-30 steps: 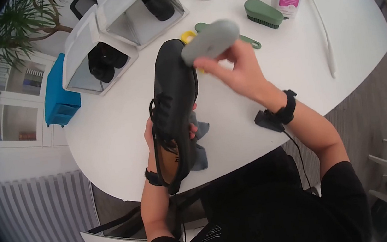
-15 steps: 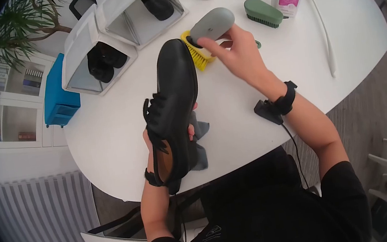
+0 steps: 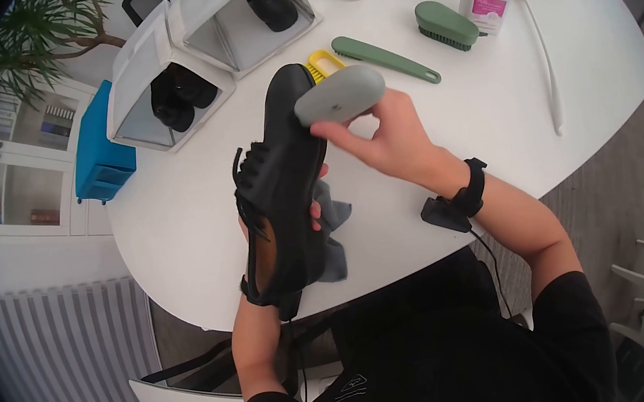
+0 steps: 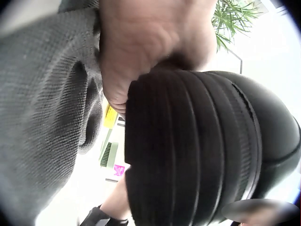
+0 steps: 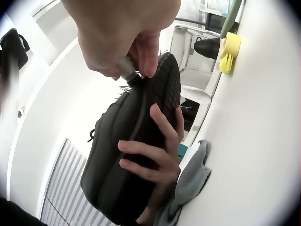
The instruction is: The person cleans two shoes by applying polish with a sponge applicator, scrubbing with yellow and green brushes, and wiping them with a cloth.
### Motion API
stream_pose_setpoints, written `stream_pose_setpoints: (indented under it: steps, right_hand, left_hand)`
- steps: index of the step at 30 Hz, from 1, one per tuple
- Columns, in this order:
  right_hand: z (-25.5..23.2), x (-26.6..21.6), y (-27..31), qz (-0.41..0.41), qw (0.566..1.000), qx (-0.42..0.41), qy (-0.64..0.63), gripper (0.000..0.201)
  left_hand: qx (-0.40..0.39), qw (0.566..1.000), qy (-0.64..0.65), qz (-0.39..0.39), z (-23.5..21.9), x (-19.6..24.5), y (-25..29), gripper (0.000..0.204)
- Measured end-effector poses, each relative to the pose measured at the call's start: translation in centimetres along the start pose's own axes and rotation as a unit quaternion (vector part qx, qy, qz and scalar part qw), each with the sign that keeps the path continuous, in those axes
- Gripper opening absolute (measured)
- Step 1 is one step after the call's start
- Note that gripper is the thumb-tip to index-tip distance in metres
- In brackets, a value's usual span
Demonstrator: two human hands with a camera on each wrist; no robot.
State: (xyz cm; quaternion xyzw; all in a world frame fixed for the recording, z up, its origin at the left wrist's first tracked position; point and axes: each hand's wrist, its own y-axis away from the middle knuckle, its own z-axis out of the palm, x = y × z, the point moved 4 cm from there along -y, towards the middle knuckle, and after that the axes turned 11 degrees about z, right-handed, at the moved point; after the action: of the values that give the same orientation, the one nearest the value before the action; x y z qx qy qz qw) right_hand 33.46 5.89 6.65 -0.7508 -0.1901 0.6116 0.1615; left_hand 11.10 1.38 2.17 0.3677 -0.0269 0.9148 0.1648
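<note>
My left hand (image 3: 316, 216) grips a black lace-up shoe (image 3: 278, 186) from beneath, toe pointing away from me. In the right wrist view its fingers (image 5: 157, 162) spread over the shoe's side and sole. Between thumb and fingers, my right hand (image 3: 402, 135) holds a grey oval shoe polisher (image 3: 341, 94), which overlaps the side of the toe. A dark tip shows at its end in the right wrist view, right at the shoe's edge. Below the left hand hangs a grey cloth (image 5: 190, 179). The left wrist view shows the ridged sole (image 4: 188, 146) close up.
Beyond the toe lie a yellow brush (image 3: 327, 62) and a long green handled brush (image 3: 389, 60). A green brush (image 3: 447, 25), a pump bottle (image 3: 484, 0) and a white stick (image 3: 547, 69) are at the right. Two white boxes (image 3: 223, 84) with black shoes stand at the back left.
The polisher first moved up and away from the toe over the yellow brush, then came back down to the toe's right side. The shoe has turned slightly in my left hand.
</note>
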Motion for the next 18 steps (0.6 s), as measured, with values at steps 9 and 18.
stream_pose_setpoints:
  steps: [9, 18]
  right_hand:
    - [-1.5, 1.0, -0.5, 0.081, 0.990, 0.065, -0.093, 0.040]
    - [1.6, -0.3, 1.0, 0.176, 0.946, -0.085, -0.258, 0.039]
  left_hand:
    - [0.066, 0.974, -0.217, 0.025, 0.0, 0.0, 0.2, 0.043]
    - [-0.044, 0.995, 0.085, 0.008, -1.9, -0.2, -0.2, 0.081]
